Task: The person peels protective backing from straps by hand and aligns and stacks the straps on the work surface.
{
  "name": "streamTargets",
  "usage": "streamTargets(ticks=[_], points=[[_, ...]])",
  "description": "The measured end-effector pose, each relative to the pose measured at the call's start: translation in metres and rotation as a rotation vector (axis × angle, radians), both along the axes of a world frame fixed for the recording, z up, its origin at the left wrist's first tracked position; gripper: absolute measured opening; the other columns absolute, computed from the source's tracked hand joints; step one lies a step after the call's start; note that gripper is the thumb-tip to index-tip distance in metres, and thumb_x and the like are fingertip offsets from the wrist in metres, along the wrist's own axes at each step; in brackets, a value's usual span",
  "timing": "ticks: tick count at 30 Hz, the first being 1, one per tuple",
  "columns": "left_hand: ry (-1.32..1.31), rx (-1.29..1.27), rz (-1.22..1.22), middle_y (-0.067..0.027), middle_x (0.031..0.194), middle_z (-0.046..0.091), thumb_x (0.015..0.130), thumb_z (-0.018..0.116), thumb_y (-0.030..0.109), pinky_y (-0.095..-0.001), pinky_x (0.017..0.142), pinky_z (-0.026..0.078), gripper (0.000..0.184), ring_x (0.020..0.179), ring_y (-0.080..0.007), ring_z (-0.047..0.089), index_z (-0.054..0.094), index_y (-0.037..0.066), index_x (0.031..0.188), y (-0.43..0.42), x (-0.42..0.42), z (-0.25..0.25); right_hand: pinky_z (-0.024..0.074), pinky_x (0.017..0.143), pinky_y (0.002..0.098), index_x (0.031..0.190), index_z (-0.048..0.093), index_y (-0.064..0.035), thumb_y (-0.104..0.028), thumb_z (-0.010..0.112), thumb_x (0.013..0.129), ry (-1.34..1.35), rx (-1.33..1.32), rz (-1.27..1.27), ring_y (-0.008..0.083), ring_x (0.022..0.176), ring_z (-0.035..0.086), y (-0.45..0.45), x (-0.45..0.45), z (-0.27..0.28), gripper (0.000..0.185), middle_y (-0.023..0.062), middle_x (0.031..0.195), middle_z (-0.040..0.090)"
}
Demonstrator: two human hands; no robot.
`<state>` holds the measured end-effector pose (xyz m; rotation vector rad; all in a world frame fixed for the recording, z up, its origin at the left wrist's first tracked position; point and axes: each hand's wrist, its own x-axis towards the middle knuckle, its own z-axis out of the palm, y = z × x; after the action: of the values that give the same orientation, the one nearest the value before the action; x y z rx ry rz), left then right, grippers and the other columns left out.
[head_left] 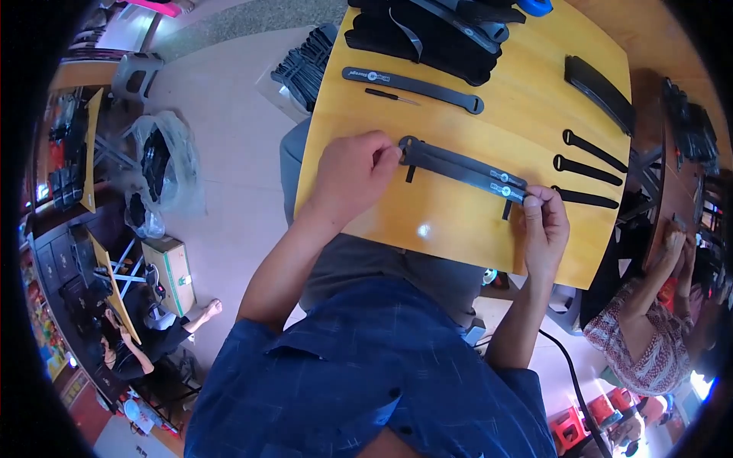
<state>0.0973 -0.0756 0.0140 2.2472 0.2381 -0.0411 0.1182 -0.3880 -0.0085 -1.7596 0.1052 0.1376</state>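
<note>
Two long black straps with printed white logos (458,166) lie side by side over the yellow table (366,221), stretched between my hands. My left hand (355,172) is closed, pinching their slotted end. At the printed end, my right hand (546,225) grips the straps between thumb and fingers. Beneath them, two short black strips (411,174) poke out. Farther up lies another printed strap (412,89), with a small screwdriver (392,96) just below it. Three short black straps with looped ends (588,169) lie to the right of my right hand.
A heap of black straps (420,42) covers the table's far side, near a blue ring-shaped object (534,7). A black strap bundle (599,91) lies at the far right. Bundled straps (305,65) sit beyond the left edge. Other people work at tables on both sides.
</note>
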Motion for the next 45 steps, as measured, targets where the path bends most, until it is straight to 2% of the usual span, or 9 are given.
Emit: streamTargets(ticks=[4, 13, 15, 16, 18, 21, 40, 42, 45], points=[[0.004, 0.011, -0.034, -0.0151, 0.071, 0.066, 0.096, 0.070, 0.018, -0.0349, 0.058, 0.046, 0.018, 0.060, -0.0251, 0.063, 0.071, 0.002, 0.090, 0.003, 0.003, -0.007, 0.0402, 0.064, 0.0189, 0.111, 0.069, -0.0019, -0.013, 0.068, 0.105, -0.001, -0.010, 0.007, 0.0037, 0.072, 0.050, -0.003, 0.003, -0.002, 0.013, -0.0041, 0.085, 0.061], [0.017, 0.071, -0.056, -0.0163, 0.067, 0.063, 0.096, 0.070, 0.017, -0.0385, 0.056, 0.044, 0.018, 0.058, -0.0294, 0.062, 0.069, 0.002, 0.087, -0.001, 0.010, -0.005, 0.0400, 0.065, 0.0183, 0.110, 0.069, -0.0007, -0.011, 0.068, 0.105, 0.014, 0.001, -0.037, 0.0035, 0.074, 0.050, -0.004, 0.003, -0.008, 0.011, -0.0036, 0.088, 0.062], [0.080, 0.088, -0.054, -0.0189, 0.076, 0.070, 0.097, 0.066, 0.021, -0.0498, 0.067, 0.053, 0.022, 0.073, -0.0417, 0.069, 0.068, 0.004, 0.083, -0.002, 0.012, -0.003, 0.0389, 0.062, 0.0182, 0.110, 0.069, -0.0012, -0.011, 0.068, 0.105, 0.025, 0.013, -0.066, 0.0035, 0.071, 0.049, 0.001, 0.003, -0.005, 0.011, -0.0040, 0.085, 0.061], [0.081, 0.089, -0.054, -0.0189, 0.076, 0.070, 0.097, 0.066, 0.021, -0.0498, 0.067, 0.053, 0.022, 0.073, -0.0417, 0.069, 0.068, 0.004, 0.083, -0.001, 0.011, -0.004, 0.0389, 0.062, 0.0182, 0.110, 0.069, -0.0012, -0.011, 0.068, 0.105, 0.026, 0.014, -0.066, 0.0035, 0.071, 0.049, 0.002, 0.004, -0.004, 0.011, -0.0040, 0.085, 0.061], [0.020, 0.058, -0.056, -0.0172, 0.066, 0.062, 0.096, 0.069, 0.017, -0.0394, 0.054, 0.044, 0.018, 0.057, -0.0314, 0.062, 0.068, 0.002, 0.086, 0.000, 0.010, -0.008, 0.0375, 0.059, 0.0184, 0.110, 0.069, -0.0016, -0.011, 0.068, 0.105, 0.045, 0.035, -0.077, 0.0033, 0.068, 0.048, 0.004, 0.004, -0.003, 0.011, -0.0047, 0.082, 0.059], [0.025, 0.048, -0.051, -0.0170, 0.066, 0.063, 0.096, 0.070, 0.017, -0.0393, 0.054, 0.044, 0.017, 0.056, -0.0312, 0.062, 0.068, 0.002, 0.087, 0.000, 0.010, -0.009, 0.0356, 0.057, 0.0184, 0.110, 0.069, -0.0018, -0.012, 0.069, 0.105, 0.037, 0.021, -0.083, 0.0030, 0.067, 0.047, 0.004, 0.004, -0.003, 0.011, -0.0055, 0.079, 0.057], [-0.031, 0.118, -0.061, -0.0176, 0.066, 0.062, 0.095, 0.070, 0.016, -0.0420, 0.054, 0.045, 0.019, 0.058, -0.0359, 0.063, 0.062, 0.004, 0.081, -0.004, 0.012, -0.008, 0.0383, 0.066, 0.0176, 0.108, 0.070, -0.0002, -0.011, 0.069, 0.105, 0.030, -0.044, -0.084, 0.0023, 0.075, 0.050, 0.003, 0.005, -0.008, 0.011, -0.0043, 0.087, 0.062], [0.095, 0.122, -0.068, -0.0185, 0.074, 0.069, 0.097, 0.067, 0.020, -0.0505, 0.066, 0.052, 0.018, 0.071, -0.0410, 0.068, 0.066, 0.006, 0.086, -0.004, 0.013, -0.001, 0.0404, 0.069, 0.0179, 0.108, 0.070, 0.0003, -0.009, 0.069, 0.104, 0.049, -0.027, -0.095, 0.0028, 0.079, 0.051, 0.005, 0.004, -0.006, 0.010, -0.0034, 0.089, 0.063], [0.089, 0.115, -0.051, -0.0183, 0.074, 0.069, 0.096, 0.067, 0.019, -0.0494, 0.066, 0.053, 0.017, 0.070, -0.0401, 0.068, 0.066, 0.006, 0.086, -0.006, 0.013, -0.001, 0.0424, 0.071, 0.0183, 0.108, 0.070, 0.0007, -0.008, 0.069, 0.104, 0.044, -0.080, -0.078, 0.0032, 0.080, 0.053, 0.004, 0.005, -0.005, 0.010, -0.0036, 0.090, 0.064]])
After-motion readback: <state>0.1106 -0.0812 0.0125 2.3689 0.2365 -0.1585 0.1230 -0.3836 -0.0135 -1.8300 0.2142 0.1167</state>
